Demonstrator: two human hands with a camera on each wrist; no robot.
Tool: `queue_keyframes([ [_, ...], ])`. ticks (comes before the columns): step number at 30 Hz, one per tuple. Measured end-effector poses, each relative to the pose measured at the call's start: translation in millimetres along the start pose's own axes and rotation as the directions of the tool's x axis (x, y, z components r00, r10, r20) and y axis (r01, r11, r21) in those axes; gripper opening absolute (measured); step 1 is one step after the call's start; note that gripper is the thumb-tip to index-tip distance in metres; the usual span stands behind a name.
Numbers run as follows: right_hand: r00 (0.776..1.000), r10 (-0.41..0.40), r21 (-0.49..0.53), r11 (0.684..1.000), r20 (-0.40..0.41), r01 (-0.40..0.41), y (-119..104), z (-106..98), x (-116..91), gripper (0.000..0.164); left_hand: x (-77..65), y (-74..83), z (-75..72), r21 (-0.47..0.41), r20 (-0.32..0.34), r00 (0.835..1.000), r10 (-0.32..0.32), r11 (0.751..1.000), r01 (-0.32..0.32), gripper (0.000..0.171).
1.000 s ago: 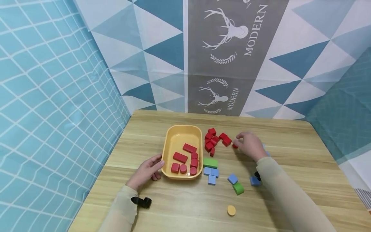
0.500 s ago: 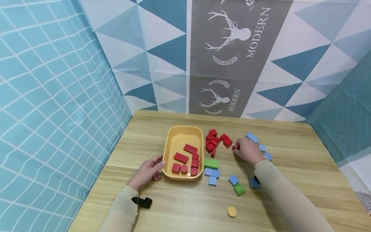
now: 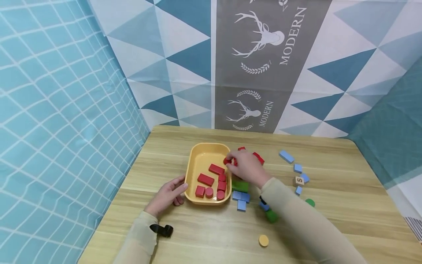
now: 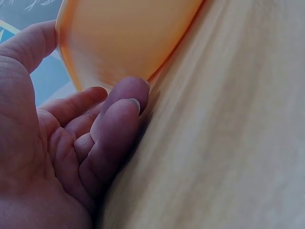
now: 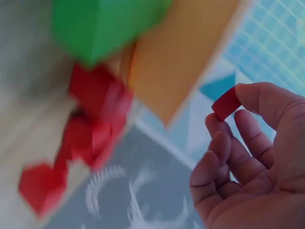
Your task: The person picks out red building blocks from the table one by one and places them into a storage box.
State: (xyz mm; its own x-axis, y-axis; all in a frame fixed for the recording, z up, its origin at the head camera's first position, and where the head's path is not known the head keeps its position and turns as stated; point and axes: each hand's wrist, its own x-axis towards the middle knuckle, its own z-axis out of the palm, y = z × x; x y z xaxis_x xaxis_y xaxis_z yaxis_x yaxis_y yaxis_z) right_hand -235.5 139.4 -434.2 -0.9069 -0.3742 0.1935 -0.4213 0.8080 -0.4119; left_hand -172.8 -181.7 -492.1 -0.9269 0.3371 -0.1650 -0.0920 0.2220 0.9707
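Observation:
My left hand (image 3: 169, 192) holds the near left side of a yellow plastic tray (image 3: 188, 172), with the thumb at the rim. In the left wrist view, the other fingers bend against the outside of the tray (image 4: 119, 38). Between thumb and fingertips, my right hand (image 3: 246, 167) pinches a small red block (image 5: 226, 103), which overlaps the tray's right rim in the head view. Inside the tray lie several red blocks, among them a long one (image 3: 206, 179) and a round one (image 3: 209, 192). Loose red blocks (image 3: 258, 157) beside the tray are partly hidden by the right hand.
Right of the tray are a green block (image 3: 240, 186) and blue blocks (image 3: 241, 205). Farther right are a long blue block (image 3: 286, 156), a lettered wooden cube (image 3: 298, 181) and a green round piece (image 3: 310, 202). A yellow disc (image 3: 263, 241) lies near the front.
My right hand has picked up the red block from the table at the right and carried it left to the tray's rim. The left hand has stayed at the tray.

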Motion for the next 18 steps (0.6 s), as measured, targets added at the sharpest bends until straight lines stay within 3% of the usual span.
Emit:
queue_keyframes([
  [3,0.999,0.003,-0.038,0.999,0.038,-0.001,-7.4,23.7,10.5,0.014,-0.5,-0.8,0.0,0.0,0.004,1.0,-0.003,1.0,0.003,0.06],
  [8,1.0,0.007,-0.15,0.989,0.031,-0.002,-4.8,49.2,17.2,0.011,-0.9,-4.7,2.6,0.001,0.006,1.0,-0.004,1.0,0.004,0.061],
  [18,0.997,0.046,-0.292,0.956,0.06,-0.026,-17.4,50.0,19.5,0.01,-0.8,-2.4,-1.1,-0.007,0.002,1.0,0.004,1.0,-0.004,0.062],
])
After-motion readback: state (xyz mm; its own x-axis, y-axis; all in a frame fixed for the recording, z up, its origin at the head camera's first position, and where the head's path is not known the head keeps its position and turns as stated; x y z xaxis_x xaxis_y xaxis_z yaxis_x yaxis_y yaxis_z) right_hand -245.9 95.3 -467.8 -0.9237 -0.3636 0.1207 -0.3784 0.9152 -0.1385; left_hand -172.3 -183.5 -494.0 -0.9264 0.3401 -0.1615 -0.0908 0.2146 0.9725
